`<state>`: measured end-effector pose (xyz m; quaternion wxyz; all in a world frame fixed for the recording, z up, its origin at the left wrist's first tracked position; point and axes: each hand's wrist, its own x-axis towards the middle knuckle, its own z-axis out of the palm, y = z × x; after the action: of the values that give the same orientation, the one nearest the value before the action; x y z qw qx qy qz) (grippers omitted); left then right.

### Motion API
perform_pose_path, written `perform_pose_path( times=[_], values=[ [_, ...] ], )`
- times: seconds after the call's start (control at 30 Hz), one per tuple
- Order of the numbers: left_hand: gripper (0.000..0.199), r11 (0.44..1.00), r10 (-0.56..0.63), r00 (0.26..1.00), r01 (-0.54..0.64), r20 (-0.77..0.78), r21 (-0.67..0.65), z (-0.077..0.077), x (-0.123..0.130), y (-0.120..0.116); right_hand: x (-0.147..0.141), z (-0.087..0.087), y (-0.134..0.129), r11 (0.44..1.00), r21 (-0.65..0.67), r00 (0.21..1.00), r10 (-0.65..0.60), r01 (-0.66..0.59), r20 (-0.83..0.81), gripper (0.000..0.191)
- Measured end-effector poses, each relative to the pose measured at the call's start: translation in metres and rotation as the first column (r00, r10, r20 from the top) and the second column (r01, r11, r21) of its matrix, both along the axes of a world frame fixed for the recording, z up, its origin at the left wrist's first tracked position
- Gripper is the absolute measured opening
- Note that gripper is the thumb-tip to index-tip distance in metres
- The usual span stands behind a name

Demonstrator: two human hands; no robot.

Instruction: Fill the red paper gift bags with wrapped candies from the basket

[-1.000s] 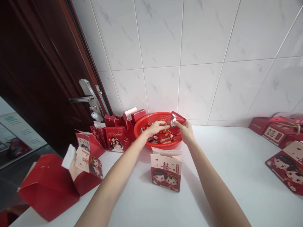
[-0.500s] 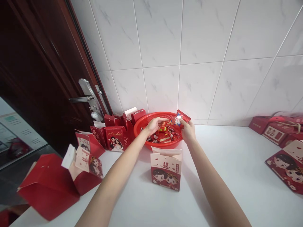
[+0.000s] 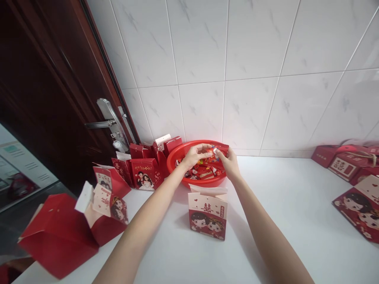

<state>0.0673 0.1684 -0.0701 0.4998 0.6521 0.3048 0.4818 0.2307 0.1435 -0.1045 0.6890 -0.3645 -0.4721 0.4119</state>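
Note:
Over a red plastic basket [image 3: 174, 173] of wrapped candies [image 3: 204, 172], my two hands are close together. A red candy packet [image 3: 223, 148] with a blue and white print is pinched in my right hand [image 3: 229, 161], at the basket's right rim. My left hand [image 3: 195, 156] reaches in from the left, its thumb and fingers closed around wrapped candy beside the packet; the fingers partly hide it. In front of the basket stands a red and cream gift box [image 3: 207, 215] with a cartoon couple, its top flaps up.
Several red gift boxes [image 3: 108, 209] stand at the left, some with raised flaps. More boxes [image 3: 343, 165] with twine handles are at the right on the white table [image 3: 275, 205]. A tiled wall [image 3: 251, 114] rises behind; a dark door [image 3: 59, 79] is at the left.
My right hand has moved left and slightly inward over the basket with the red packet, closing on my left hand. My left hand has barely shifted.

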Motion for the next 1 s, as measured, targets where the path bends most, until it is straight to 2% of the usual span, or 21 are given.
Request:
perform_pose_path(
  times=[0.17,0.27,0.37,0.47,0.53,0.6,0.67,0.73,0.83,1.0],
  values=[
    [0.044,0.999,-0.021,0.998,0.023,0.058,-0.045,-0.001,-0.001,0.003,0.001,0.009,-0.011,0.989,0.012,0.989,0.146,-0.146,-0.008,0.049],
    [0.044,0.994,-0.017,0.996,0.026,0.089,-0.102,0.000,-0.001,0.003,0.002,0.012,-0.015,0.982,0.011,0.982,0.187,-0.187,-0.021,0.052],
    [0.042,0.990,0.017,0.994,-0.002,0.107,-0.139,0.002,-0.002,0.003,0.003,0.014,-0.015,0.984,0.011,0.981,0.179,-0.178,-0.076,0.053],
    [0.033,0.989,0.077,0.992,-0.064,0.097,-0.130,0.000,-0.003,0.007,0.004,0.013,-0.011,0.994,-0.005,0.972,0.104,-0.107,-0.209,0.050],
    [0.021,0.982,0.163,0.987,-0.162,0.000,-0.102,-0.005,-0.004,0.012,0.007,0.011,-0.007,0.998,-0.023,0.947,0.048,-0.058,-0.316,0.047],
    [0.009,0.969,0.234,0.952,-0.245,-0.196,-0.031,-0.012,-0.005,0.017,0.010,0.008,-0.002,0.999,-0.030,0.915,0.022,-0.037,-0.402,0.044],
    [0.011,0.969,0.244,0.880,-0.239,-0.407,0.065,-0.018,-0.005,0.021,0.011,0.005,0.002,0.999,-0.030,0.895,0.013,-0.029,-0.446,0.042],
    [0.018,0.978,0.207,0.814,-0.173,-0.543,0.114,-0.021,-0.003,0.025,0.012,0.004,0.004,0.999,-0.026,0.886,0.015,-0.031,-0.462,0.040],
    [0.024,0.991,0.137,0.786,-0.099,-0.602,0.095,-0.019,0.003,0.032,0.012,0.004,0.003,0.998,-0.020,0.877,0.043,-0.060,-0.479,0.040],
    [0.032,0.997,0.053,0.840,-0.016,-0.540,0.072,-0.010,0.030,0.049,0.011,0.007,0.000,0.999,-0.027,0.861,0.020,-0.039,-0.508,0.043]
  ],
)
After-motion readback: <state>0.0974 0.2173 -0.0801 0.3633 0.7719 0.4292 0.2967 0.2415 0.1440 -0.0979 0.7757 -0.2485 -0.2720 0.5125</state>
